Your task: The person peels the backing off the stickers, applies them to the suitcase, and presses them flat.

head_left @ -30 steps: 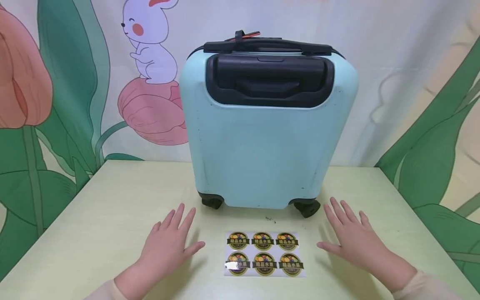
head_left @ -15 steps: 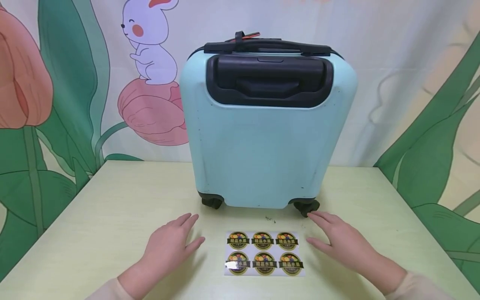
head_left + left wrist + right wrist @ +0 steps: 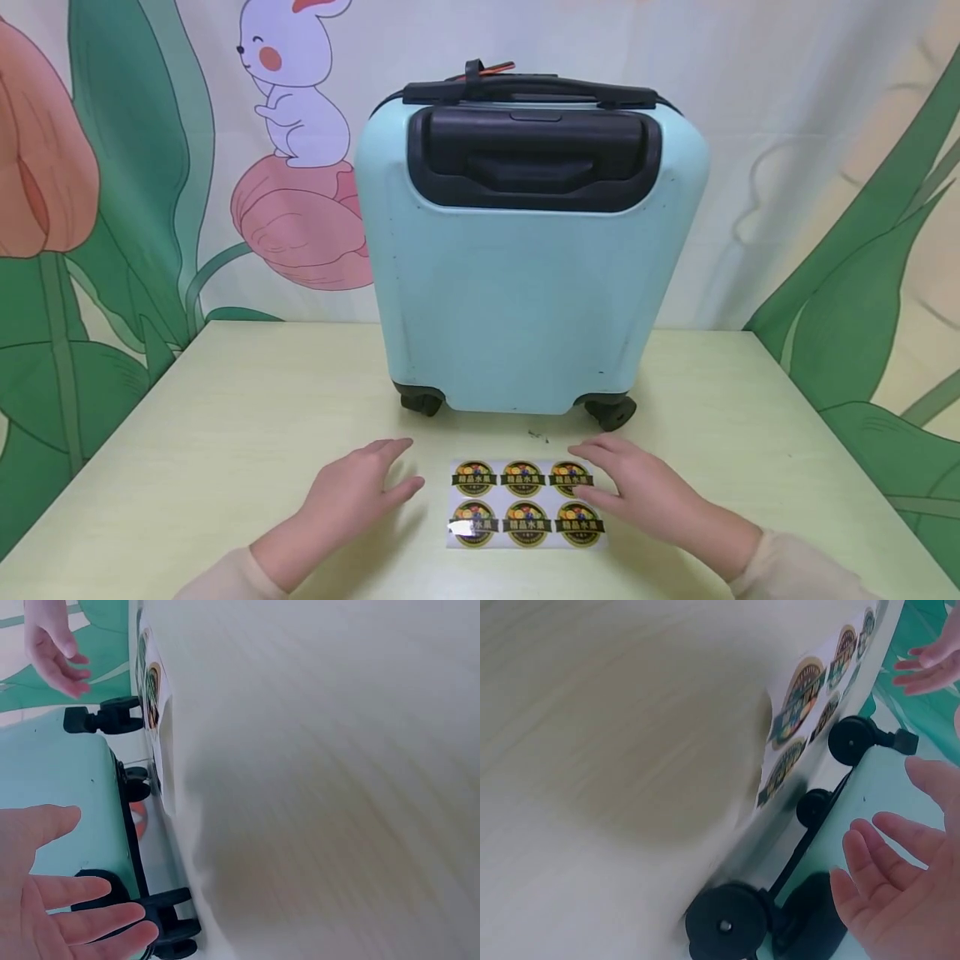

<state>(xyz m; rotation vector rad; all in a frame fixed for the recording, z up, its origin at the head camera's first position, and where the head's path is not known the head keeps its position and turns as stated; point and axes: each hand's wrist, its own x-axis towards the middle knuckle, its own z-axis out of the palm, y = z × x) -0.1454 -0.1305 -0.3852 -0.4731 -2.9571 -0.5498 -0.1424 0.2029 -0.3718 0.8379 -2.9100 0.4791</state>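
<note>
A sheet of round fruit stickers (image 3: 537, 503), black and gold on white backing, lies flat on the table. Left of it hovers my left hand (image 3: 351, 492), fingers loosely extended, thumb apart, holding nothing. My right hand (image 3: 647, 493) is over the sheet's right edge, its thumb tip in front of a top-row sticker; the palm is bare in the right wrist view. Behind both hands a light blue suitcase (image 3: 517, 308) stands upright on black wheels (image 3: 611, 412).
The pale table (image 3: 247, 400) carries the suitcase and sheet. Behind it hangs a backdrop (image 3: 795, 167) printed with a rabbit, tulips and leaves. A black carry handle (image 3: 525, 89) runs across the suitcase top.
Both hands have come inward, the right one further, from beside the suitcase wheel to the sheet's right edge. Their spread fingers have drawn together and bent slightly. Sheet and suitcase stay put.
</note>
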